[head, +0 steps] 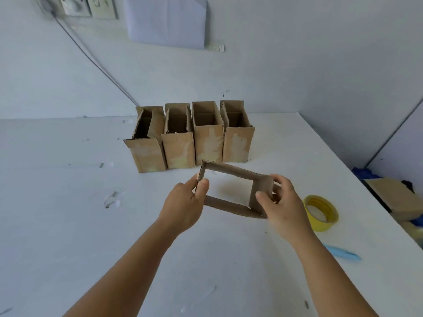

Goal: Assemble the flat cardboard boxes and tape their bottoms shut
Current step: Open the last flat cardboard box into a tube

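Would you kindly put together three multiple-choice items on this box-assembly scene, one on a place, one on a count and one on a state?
1. Where is the roll of yellow tape?
A. On the table, beside the right hand
B. Inside one of the standing boxes
C. On the wall by the sockets

2. How many boxes stand in the row at the back?
A. Two
B. Four
C. Six

3. What state is the box in the hands in?
A. Still folded flat
B. Taped shut at both ends
C. Opened into a sleeve, open right through

Answers:
1 A, the roll lies on the tabletop just right of that hand.
2 B, four stand side by side.
3 C, the table shows through it while the left hand and right hand hold its ends.
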Available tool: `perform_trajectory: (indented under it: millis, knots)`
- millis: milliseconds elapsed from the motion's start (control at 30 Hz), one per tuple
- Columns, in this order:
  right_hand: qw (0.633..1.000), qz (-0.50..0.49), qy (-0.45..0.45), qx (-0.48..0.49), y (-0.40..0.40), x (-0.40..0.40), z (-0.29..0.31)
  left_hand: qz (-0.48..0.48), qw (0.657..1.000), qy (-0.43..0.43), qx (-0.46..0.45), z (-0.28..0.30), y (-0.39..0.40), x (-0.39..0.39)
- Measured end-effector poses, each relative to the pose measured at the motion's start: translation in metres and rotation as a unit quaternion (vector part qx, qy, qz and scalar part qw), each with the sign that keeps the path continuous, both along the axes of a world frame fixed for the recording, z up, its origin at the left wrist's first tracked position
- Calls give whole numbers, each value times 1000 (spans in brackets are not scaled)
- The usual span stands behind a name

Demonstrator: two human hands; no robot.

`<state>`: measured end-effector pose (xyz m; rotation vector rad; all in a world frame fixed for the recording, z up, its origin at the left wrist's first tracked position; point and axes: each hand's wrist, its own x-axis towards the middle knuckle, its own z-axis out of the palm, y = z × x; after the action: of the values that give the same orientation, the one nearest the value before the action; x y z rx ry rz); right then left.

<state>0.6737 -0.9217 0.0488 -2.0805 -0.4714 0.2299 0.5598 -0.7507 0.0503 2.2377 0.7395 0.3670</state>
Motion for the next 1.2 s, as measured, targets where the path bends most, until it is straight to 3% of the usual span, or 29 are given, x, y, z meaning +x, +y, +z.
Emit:
perform_trajectory:
  millis: [167,367,533,633,733,867,1033,1133,1200]
  knots:
    - [998,-1,-12,57,-11,20,11,79,996,-17,49,11,-15,0]
    - [999,25,-15,41,-25,33,20,107,994,16,12,5,-29,0]
    - [996,73,12,42,-31,37,12,146,986,-36,-77,3,-40,7]
    - [989,112,30,88,-36,38,4,110,986,-113,-50,-1,-45,7]
    - [981,157,41,106,-44,37,-3,36,989,-137,-43,-13,-45,-1]
    - [984,157,-21,84,-46,38,-16,12,986,-163,20,-28,-40,-7]
    - [977,163,-53,126,-40,46,-19,-1,983,-144,110,-36,-37,0]
    - [973,189,-75,113,-36,47,-19,-8,984,-142,111,-39,-33,3]
    - [967,202,-138,76,-34,45,-20,-5,985,-137,109,-41,-29,4]
